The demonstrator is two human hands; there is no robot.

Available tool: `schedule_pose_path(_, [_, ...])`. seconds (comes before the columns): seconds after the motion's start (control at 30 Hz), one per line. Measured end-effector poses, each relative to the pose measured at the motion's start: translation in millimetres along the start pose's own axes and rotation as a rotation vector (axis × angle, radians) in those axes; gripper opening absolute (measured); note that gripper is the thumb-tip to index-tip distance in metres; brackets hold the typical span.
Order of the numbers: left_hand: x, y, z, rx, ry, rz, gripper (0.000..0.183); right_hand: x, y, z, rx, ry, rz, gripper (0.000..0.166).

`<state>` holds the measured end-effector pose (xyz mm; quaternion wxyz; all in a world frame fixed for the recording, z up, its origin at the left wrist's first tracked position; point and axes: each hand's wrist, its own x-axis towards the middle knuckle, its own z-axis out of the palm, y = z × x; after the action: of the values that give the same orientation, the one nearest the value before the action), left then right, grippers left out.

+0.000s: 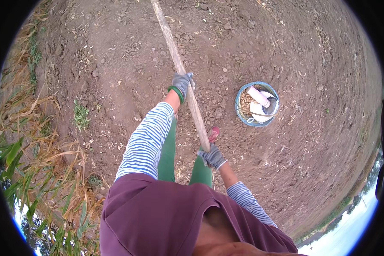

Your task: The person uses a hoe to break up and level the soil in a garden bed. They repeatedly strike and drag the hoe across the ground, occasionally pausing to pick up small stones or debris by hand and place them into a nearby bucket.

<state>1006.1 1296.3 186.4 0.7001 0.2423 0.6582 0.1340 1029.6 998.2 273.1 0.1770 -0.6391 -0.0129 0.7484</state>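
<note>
A long wooden tool handle (194,110) slants down the middle of the view. Its far end runs out past the top edge, so whatever head it has is hidden. Midway along it, my gloved left hand (181,84) is closed round the wood, with a green band at the wrist. My right hand (212,156), in a grey glove too, grips the near end in front of my right thigh. Dry, cloddy soil (121,80) lies beneath the handle. A red shoe (213,134) shows just beyond my right hand.
To the right stands a blue-rimmed basket (238,116) with a thin arched handle. It holds what look like peanuts in the shell (245,100), a pale cylindrical bottle (258,96) and a white container. Partly dried maize plants (51,156) line the left. A small green weed (80,116) grows nearby.
</note>
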Motion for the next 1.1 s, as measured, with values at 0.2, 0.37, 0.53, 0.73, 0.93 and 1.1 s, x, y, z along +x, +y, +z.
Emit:
schedule_pose_path(0.2, [74.9,-101.9,-19.9,0.226,0.018,-0.268,0.025,-12.2,11.4,35.5,0.264,0.045,0.062,0.036])
schedule_pose_path(0.37, [-58.3,-257.9,2.4,0.174,0.022,-0.392,0.029,-104.7,180.8,2.3,-0.087,0.014,0.143,0.042])
schedule_pose_path(0.53, [-166.2,-329.1,3.0,0.064,0.094,-0.542,0.013,-182.8,296.2,-9.5,-0.097,0.170,0.139,0.047])
schedule_pose_path(0.73, [-175.9,-295.8,-7.3,-0.224,0.108,-0.612,0.012,-167.2,308.4,-16.9,-0.158,0.174,0.083,0.053])
schedule_pose_path(0.93, [-37.9,-141.3,1.2,0.068,0.135,-0.123,0.016,-20.5,135.9,-29.4,-0.254,0.089,-0.178,0.058])
schedule_pose_path(1.1, [42.7,-30.2,61.7,0.200,0.014,0.082,0.018,64.9,23.3,-39.9,-0.111,0.216,-0.368,0.049])
